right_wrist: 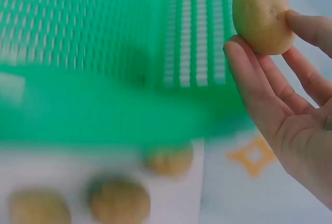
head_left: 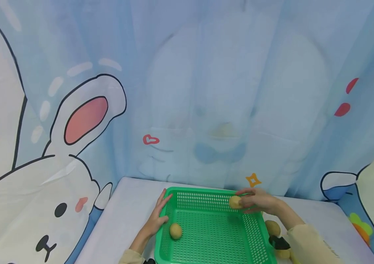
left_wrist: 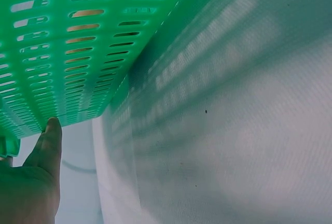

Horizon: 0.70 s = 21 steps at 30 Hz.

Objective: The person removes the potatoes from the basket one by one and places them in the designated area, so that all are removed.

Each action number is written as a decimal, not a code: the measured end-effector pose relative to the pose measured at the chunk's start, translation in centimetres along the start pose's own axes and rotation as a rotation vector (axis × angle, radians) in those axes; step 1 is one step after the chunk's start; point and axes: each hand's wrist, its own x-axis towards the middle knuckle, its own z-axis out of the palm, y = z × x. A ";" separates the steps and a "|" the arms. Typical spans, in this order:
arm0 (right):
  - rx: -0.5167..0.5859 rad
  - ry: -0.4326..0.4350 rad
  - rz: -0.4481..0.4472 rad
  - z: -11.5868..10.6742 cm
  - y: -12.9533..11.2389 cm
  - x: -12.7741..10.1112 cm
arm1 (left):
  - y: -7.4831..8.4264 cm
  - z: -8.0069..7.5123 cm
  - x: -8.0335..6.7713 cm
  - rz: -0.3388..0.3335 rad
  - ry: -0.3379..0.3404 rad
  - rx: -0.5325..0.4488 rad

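A green plastic basket [head_left: 213,234] with perforated walls stands on the white table. Inside it, near the left wall, lies one potato [head_left: 175,231]. My right hand [head_left: 256,201] holds a second potato [right_wrist: 263,21] between thumb and fingers, over the basket's far right corner. In the right wrist view the thumb presses on one side of that potato and the fingertips support it from the other. My left hand [head_left: 155,220] rests against the basket's left rim with its fingers extended. The left wrist view shows part of that hand [left_wrist: 44,167] beside the outer wall.
Several more potatoes [head_left: 272,228] lie on the table to the right of the basket, partly hidden by the right forearm and a black wrist device [head_left: 279,242]. A blue curtain [head_left: 206,91] with cartoon animals hangs behind the white table [head_left: 107,227].
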 end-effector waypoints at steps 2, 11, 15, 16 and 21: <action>0.011 0.006 0.018 -1.8 0.5 -1.5 | 0.0 0.0 -0.2 -0.005 0.000 -0.006; 0.053 0.059 0.146 -8.5 5.1 -8.0 | 0.2 -0.2 -0.4 0.012 0.022 -0.009; 0.054 0.075 0.217 -10.0 7.6 -10.1 | 0.2 -0.3 -0.5 0.001 0.019 0.007; 0.062 0.072 0.228 -10.2 8.2 -10.5 | 0.3 -0.4 -0.5 -0.003 0.016 0.010; 0.129 0.062 0.289 -10.6 10.9 -12.4 | 0.1 -0.4 -0.5 0.002 0.018 0.018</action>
